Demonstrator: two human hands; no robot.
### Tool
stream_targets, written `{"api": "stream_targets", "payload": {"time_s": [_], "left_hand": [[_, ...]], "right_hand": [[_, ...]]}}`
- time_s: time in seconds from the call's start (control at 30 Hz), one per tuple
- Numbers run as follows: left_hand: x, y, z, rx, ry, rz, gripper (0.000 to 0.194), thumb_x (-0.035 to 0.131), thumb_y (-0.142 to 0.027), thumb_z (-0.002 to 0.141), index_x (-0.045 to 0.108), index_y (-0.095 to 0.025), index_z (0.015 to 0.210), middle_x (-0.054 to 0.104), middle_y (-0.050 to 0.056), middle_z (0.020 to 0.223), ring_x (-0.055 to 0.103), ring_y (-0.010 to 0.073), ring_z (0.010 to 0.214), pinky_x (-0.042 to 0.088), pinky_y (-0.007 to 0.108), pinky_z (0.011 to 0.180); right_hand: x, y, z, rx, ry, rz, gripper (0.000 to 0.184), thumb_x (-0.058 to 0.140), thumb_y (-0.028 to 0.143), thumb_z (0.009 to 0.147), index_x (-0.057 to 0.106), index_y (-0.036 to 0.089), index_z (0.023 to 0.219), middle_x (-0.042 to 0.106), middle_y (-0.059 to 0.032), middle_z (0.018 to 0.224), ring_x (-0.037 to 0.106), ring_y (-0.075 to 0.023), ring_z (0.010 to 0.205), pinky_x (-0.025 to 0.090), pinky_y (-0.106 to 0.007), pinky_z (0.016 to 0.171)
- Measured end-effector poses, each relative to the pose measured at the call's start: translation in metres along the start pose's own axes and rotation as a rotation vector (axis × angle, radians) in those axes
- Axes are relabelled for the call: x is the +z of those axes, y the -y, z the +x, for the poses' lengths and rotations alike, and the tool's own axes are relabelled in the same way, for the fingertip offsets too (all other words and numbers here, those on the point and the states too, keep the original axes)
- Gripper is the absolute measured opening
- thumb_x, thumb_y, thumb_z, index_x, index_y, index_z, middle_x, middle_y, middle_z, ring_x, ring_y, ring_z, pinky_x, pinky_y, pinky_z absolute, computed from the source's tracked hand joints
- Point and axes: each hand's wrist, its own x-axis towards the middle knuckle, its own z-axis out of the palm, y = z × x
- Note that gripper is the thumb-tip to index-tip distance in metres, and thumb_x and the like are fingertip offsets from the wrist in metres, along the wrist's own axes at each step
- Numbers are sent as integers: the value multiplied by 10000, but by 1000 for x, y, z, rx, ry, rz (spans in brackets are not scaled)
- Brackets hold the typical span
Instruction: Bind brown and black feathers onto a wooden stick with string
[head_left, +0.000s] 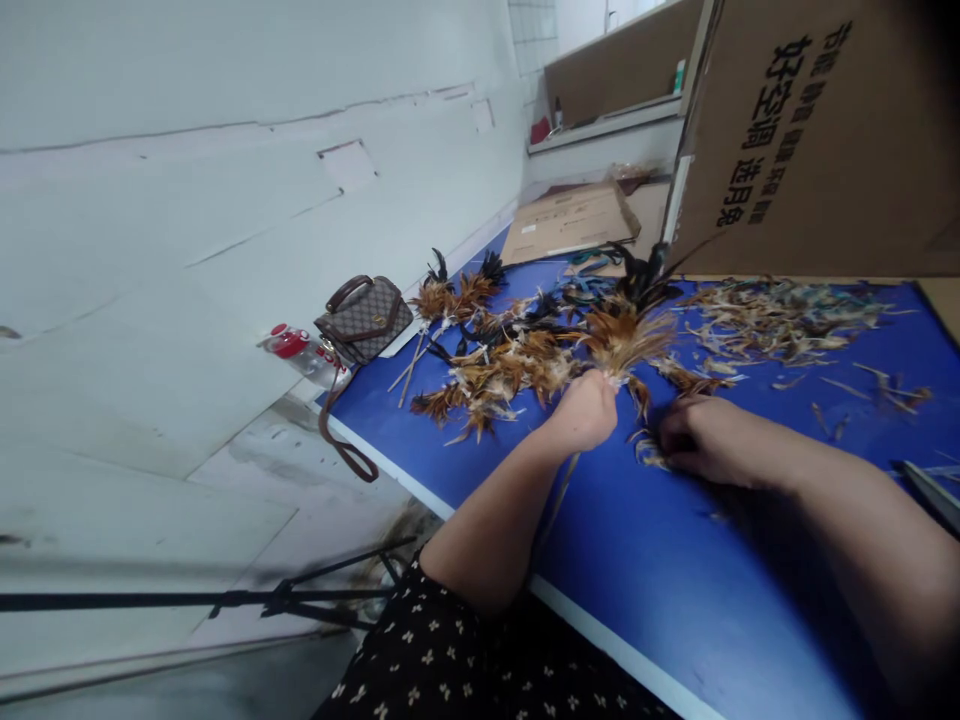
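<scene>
My left hand [586, 412] is closed around the base of a feather duster [626, 340], whose brown and black feathers fan out above the fist. A thin stick [561, 495] runs down below that hand toward the table's front edge. My right hand [697, 440] is low over the blue table, fingers curled down and partly hidden. What its fingertips hold, if anything, cannot be made out. Small loose feathers [649, 452] lie right beside those fingertips. Brown feather bunches [510, 370] are heaped to the left of my left hand.
Loose pale feathers [787, 320] are spread at the back right. A brown handbag [367, 320] and a red-capped bottle [300, 350] stand at the left end. Behind are flat cardboard [570, 222] and a large cardboard panel [840, 150]. A dark tool [930, 495] lies at the right.
</scene>
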Motion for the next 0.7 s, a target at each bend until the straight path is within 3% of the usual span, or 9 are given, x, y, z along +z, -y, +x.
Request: {"api": "stream_targets", "payload": {"time_s": [0.1, 0.23, 0.37, 0.47, 0.7], "left_hand": [[0, -7, -5, 51, 44, 172, 229, 462, -227, 1105, 668, -163, 1027, 794, 217, 1107, 773, 320, 1117, 594, 434, 1064], [6, -12, -10, 46, 72, 238, 316, 411, -249, 1134, 684, -97, 1177, 794, 269, 1167, 794, 351, 1132, 612, 456, 1045], [11, -19, -17, 54, 122, 263, 364, 370, -258, 1148, 664, -74, 1258, 787, 283, 1215, 797, 367, 1164, 613, 468, 1053], [16, -27, -24, 26, 165, 255, 366, 389, -297, 1148, 650, -82, 1287, 785, 282, 1227, 799, 374, 1144, 616, 476, 1035], [33, -25, -32, 96, 152, 81, 184, 462, -281, 1104, 612, -175, 1095, 746, 218, 1026, 772, 380, 1037, 602, 493, 992]], "right_hand": [[6, 2, 3, -13, 49, -18, 138, 711, 162, 841, 760, 228, 730, 776, -77, 837, 709, -236, 818, 517, -326, 801], [-13, 10, -5, 48, 73, 130, 114, 654, 244, 907, 685, 227, 798, 745, -56, 793, 628, -203, 702, 480, -311, 689], [-42, 15, -19, 100, -134, 171, 154, 580, 353, 991, 647, 248, 901, 714, -27, 758, 616, -202, 668, 485, -314, 668], [-54, 17, -22, 76, -291, 119, 198, 549, 357, 1013, 702, 246, 957, 780, -67, 852, 698, -237, 721, 517, -344, 715], [-60, 29, -20, 56, -346, 154, 291, 555, 369, 1043, 793, 219, 971, 846, -113, 931, 781, -269, 815, 544, -362, 770]]}}
